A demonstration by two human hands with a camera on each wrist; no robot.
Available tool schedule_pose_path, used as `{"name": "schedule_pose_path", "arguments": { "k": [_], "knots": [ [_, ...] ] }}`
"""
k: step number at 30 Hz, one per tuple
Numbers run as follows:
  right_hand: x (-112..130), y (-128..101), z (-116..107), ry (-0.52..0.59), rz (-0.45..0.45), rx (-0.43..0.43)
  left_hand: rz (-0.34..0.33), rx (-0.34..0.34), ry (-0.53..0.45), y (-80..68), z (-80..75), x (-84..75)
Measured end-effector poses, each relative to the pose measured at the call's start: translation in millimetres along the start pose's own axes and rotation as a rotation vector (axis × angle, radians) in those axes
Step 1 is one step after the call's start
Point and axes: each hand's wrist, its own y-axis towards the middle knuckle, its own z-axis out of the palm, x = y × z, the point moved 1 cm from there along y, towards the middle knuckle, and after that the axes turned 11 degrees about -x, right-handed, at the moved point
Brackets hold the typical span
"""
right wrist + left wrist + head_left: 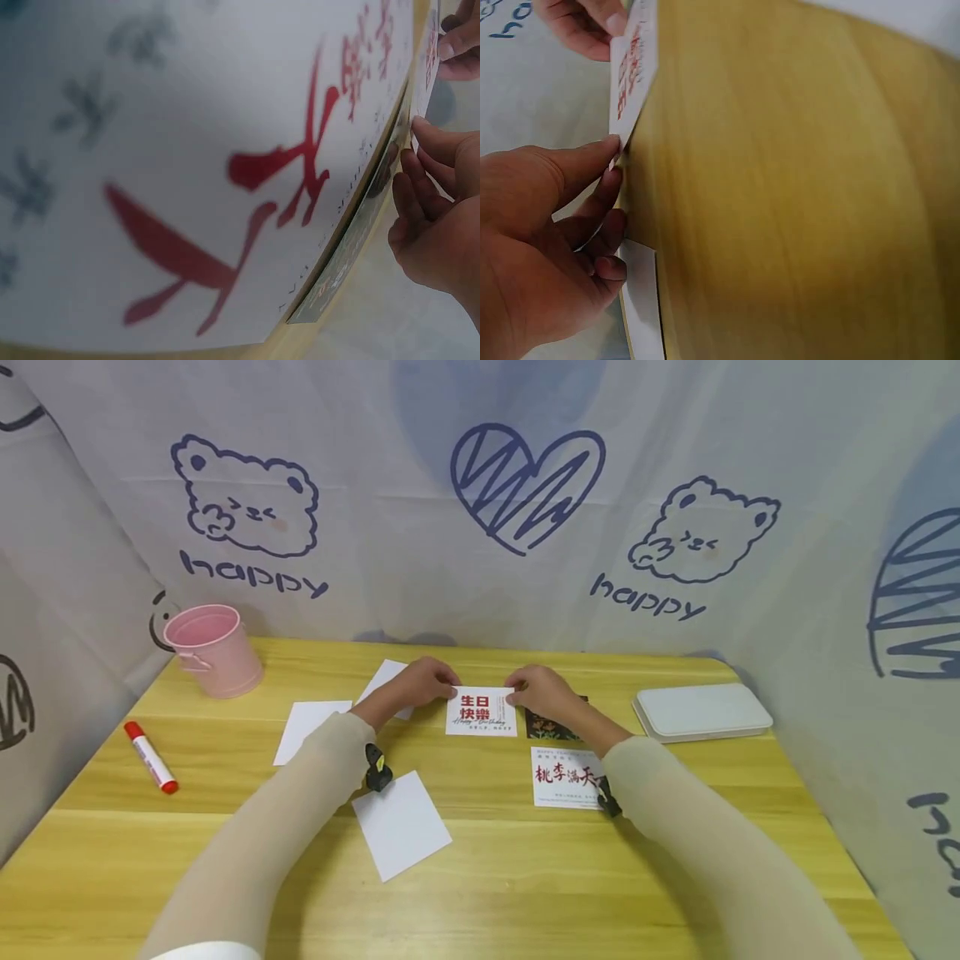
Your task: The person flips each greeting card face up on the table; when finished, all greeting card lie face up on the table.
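Observation:
A white birthday card [482,712] with red Chinese characters lies face up toward the back of the table. My left hand [426,682] pinches its upper left corner between thumb and finger, as the left wrist view also shows. At the upper right corner, my right hand [546,690] pinches the same card. Partly under the right hand is a dark card [551,727] with an orange plant print. In front of it lies another white card [566,777] with red brush characters, its right end overlapped by the wrist strap.
Blank white cards lie at the left: one [309,727] by the left forearm, one [382,681] behind the hand, one [402,827] in front. A pink bucket [217,652] and a red-capped marker [152,758] stand and lie farther left. A white case [701,712] sits at right.

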Motion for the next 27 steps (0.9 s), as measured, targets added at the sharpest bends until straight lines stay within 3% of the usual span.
{"name": "schedule_pose_path", "arguments": {
  "k": [10,14,19,23,27],
  "knots": [
    [4.0,5.2,6.5,-0.148,-0.123,-0.024,0.039,-0.028,-0.029,-0.2,-2.9,12.6],
    [12.5,3.7,9.6,-0.044,-0.102,-0.04,-0.002,-0.072,-0.094,-2.8,-17.2,19.6],
    [35.8,9.9,21.6,0.118,-0.073,-0.013,-0.064,-0.145,-0.136,-10.4,-48.5,34.7],
    [57.5,25.2,35.3,0.2,-0.061,0.032,-0.122,-0.138,-0.129,-14.8,-69.6,53.3],
    [75.1,43.4,47.8,0.221,-0.055,0.053,-0.156,-0.12,-0.125,-13.6,-80.4,73.1]
  ]
}}
